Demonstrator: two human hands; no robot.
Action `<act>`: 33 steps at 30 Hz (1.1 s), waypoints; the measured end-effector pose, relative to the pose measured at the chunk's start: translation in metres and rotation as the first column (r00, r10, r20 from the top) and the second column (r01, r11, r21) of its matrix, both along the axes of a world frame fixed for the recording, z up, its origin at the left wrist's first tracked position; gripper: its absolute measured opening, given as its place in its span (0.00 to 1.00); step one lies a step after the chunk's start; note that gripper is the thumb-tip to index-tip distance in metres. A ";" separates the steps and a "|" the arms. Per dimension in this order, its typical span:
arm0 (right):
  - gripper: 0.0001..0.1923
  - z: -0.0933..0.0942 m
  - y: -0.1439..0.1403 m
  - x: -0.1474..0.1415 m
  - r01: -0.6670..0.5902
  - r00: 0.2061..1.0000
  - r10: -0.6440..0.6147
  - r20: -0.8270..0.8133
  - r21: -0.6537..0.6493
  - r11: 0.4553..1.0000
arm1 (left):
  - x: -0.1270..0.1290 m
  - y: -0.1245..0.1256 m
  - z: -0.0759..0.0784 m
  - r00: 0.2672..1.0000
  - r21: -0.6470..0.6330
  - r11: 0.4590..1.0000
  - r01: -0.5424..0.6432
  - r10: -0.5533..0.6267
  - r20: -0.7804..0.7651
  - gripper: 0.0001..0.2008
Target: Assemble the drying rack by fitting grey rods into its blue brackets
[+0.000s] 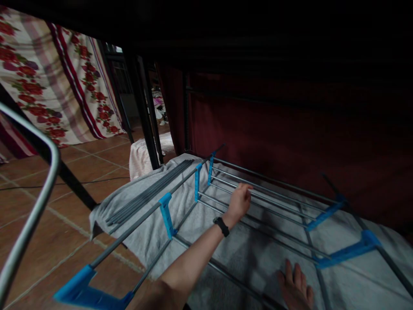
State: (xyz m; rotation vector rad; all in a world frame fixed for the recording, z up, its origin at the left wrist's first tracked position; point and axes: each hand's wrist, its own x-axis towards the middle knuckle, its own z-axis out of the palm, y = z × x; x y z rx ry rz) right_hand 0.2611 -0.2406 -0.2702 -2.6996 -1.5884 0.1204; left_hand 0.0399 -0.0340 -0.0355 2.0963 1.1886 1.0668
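A frame of grey metal rods (271, 236) joined by blue plastic brackets (166, 215) lies on a grey blanket. My left hand (240, 200), with a black watch (221, 226) on its wrist, reaches over the frame's middle. Its fingers are curled closed at one of the long rods; the grip itself is partly hidden. Lower right, my right hand (295, 286) is open with its fingers spread, close to a cross rod (318, 275) and holding nothing. More blue brackets (348, 254) join the rods at the right end.
A bundle of loose grey rods (150, 191) lies on the blanket (206, 234) at left. A bent metal tube (48, 181) stands in the left foreground. Dark posts (140, 107) and a low dark structure surround the space. A maroon cloth (274, 133) hangs behind; a floral cloth (61, 82) hangs at left.
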 end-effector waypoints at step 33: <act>0.34 0.018 0.009 -0.019 0.116 0.993 -0.118 -0.009 -0.111 0.987 | -0.035 0.073 0.156 0.797 0.145 0.963 0.228 -0.099 -0.596 0.11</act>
